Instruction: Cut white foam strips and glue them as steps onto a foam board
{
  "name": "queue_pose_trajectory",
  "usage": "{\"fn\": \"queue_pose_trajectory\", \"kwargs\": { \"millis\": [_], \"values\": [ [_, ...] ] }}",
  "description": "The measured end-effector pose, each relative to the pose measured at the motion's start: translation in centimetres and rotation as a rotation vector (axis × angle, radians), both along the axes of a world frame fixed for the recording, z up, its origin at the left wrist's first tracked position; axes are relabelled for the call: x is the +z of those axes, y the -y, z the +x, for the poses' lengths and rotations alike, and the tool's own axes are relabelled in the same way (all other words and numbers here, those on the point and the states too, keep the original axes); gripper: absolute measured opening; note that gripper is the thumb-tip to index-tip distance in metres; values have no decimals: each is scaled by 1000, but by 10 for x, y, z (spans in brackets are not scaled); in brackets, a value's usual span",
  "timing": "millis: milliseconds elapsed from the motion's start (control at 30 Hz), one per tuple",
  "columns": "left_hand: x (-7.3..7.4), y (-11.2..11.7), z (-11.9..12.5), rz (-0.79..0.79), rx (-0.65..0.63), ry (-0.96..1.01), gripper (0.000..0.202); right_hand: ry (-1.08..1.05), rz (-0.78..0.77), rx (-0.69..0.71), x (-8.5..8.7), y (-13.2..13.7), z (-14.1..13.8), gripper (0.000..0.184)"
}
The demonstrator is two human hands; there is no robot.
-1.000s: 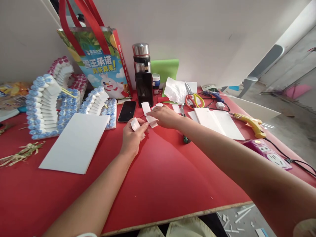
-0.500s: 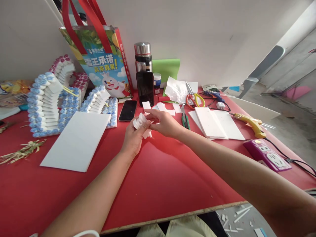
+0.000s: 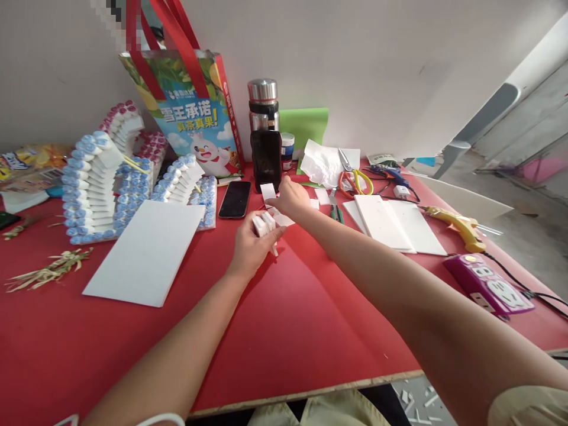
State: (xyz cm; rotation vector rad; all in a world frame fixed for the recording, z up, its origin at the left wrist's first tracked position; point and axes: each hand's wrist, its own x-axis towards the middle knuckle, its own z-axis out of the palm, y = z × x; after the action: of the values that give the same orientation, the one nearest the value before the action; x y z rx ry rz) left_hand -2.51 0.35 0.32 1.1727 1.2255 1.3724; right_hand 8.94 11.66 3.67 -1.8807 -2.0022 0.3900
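My left hand (image 3: 251, 247) is closed around a small stack of white foam strips (image 3: 264, 223), held just above the red table (image 3: 284, 319). My right hand (image 3: 290, 197) reaches past it to more white foam pieces (image 3: 268, 191) lying on the table in front of a standing black phone (image 3: 265, 158). Its fingers curl down onto those pieces; the grip itself is hidden behind the hand.
A flat phone (image 3: 235, 199) lies left of the hands, next to a white foam board (image 3: 148, 251) and a blue-and-white foam model (image 3: 102, 189). Right of the hands are white foam sheets (image 3: 390, 222), scissors (image 3: 352, 174), a yellow glue gun (image 3: 457, 223) and a purple power strip (image 3: 488, 290). A bag (image 3: 195, 112) and flask (image 3: 263, 103) stand at the wall.
My right hand left the stack in my left hand and moved away toward the foam pieces near the standing phone. My left hand still holds its stack.
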Motion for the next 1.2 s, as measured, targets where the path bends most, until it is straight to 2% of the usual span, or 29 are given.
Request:
{"fn": "queue_pose_trajectory", "kwargs": {
  "millis": [133, 233, 400, 467, 533, 633, 700, 800, 933, 1100, 1200],
  "values": [
    [0, 1, -2, 26, -81, -77, 43, -35, 12, 16, -9, -6, -13, 47],
    [3, 4, -2, 5, -152, -144, 44, -91, 22, 51, -9, -7, -12, 42],
    [5, 6, -9, -3, -184, -265, 72, -148, 134, 224, 9, -4, 12, 21],
    [4, 6, -12, 9, -215, -323, 80, -39, 259, 345, 16, -1, 26, 18],
    [4, 6, -15, 8, -237, -341, 80, 150, 355, 483, 18, 3, 40, 23],
    [5, 5, -14, -19, -256, -237, 71, 378, 332, 660, 13, 10, 54, 24],
    [4, 3, -13, -10, -243, -130, 64, 412, 266, 720, 8, 13, 58, 19],
    [0, -2, -13, 68, -151, -25, 57, 385, 164, 706, 4, 13, 58, 19],
    [-3, -8, -17, 115, -72, 37, 56, 405, 108, 686, 9, 12, 53, 20],
    [-2, -8, -17, 80, -45, 33, 62, 382, 29, 616, 14, 14, 53, 42],
    [0, -8, -15, 75, 5, 59, 62, 326, -8, 551, 12, 16, 56, 45]
  ]
}}
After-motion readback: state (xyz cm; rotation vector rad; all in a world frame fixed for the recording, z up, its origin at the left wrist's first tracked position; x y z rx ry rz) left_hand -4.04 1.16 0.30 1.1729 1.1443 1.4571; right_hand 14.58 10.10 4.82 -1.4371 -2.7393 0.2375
